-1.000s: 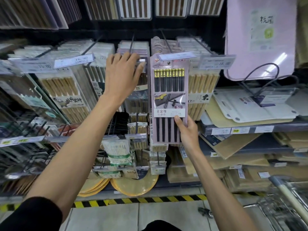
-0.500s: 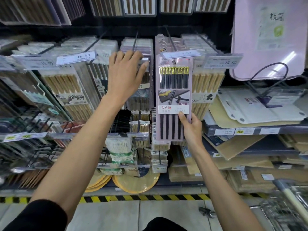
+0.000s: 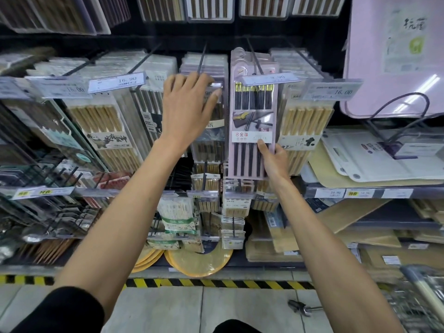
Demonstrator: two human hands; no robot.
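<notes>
A pink pack of black chopsticks with gold tips [image 3: 252, 121] hangs upright on a black hook in the middle of a shop display. My right hand [image 3: 272, 162] grips its lower right edge, thumb across the front. My left hand [image 3: 186, 109] reaches up to the neighbouring pack of dark chopsticks [image 3: 211, 145] on the left hook, fingertips curled over its top by the price tag holder [image 3: 215, 84]. Whether those fingers pinch the pack is hidden by the hand itself.
Packs of wooden chopsticks [image 3: 304, 123] hang on hooks to both sides. Cutting boards [image 3: 374, 159] lie on shelves at right, a pink board [image 3: 394, 56] stands above. Round yellow boards [image 3: 199, 263] sit low. A trolley handle [image 3: 422, 292] is at bottom right.
The view has shifted slightly. My right hand slid a little higher on the pink pack. My left hand's fingers curled further over the top of the neighbouring pack.
</notes>
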